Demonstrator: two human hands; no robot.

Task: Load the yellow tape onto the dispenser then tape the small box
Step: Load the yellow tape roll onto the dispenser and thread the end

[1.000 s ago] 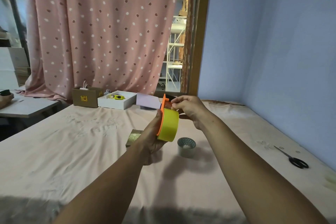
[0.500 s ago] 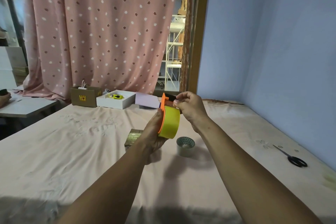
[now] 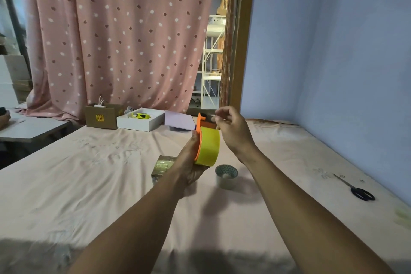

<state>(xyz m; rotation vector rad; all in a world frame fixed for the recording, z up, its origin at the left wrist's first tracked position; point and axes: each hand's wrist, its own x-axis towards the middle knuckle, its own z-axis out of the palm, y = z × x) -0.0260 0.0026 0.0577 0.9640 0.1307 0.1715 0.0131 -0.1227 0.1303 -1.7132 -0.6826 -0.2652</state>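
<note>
My left hand (image 3: 189, 162) holds the orange dispenser (image 3: 199, 138) upright above the bed, with the yellow tape roll (image 3: 209, 147) seated on it. My right hand (image 3: 232, 127) hovers just right of the dispenser's top, thumb and forefinger pinched together. I cannot tell whether a tape end lies between them. The small box (image 3: 163, 165), brown and shiny with clear tape, lies on the sheet behind my left wrist and is partly hidden by it.
A grey tape roll (image 3: 226, 177) stands on the pink sheet (image 3: 89, 184) below the dispenser. Black scissors (image 3: 361, 192) lie at the right, near the blue wall. At the far edge sit a cardboard box (image 3: 101, 118), a white tray (image 3: 142, 119) and a lilac lid (image 3: 179, 120).
My right hand has let go of the dispenser's top and risen slightly up and to the right. My left hand still holds the dispenser and roll in about the same place.
</note>
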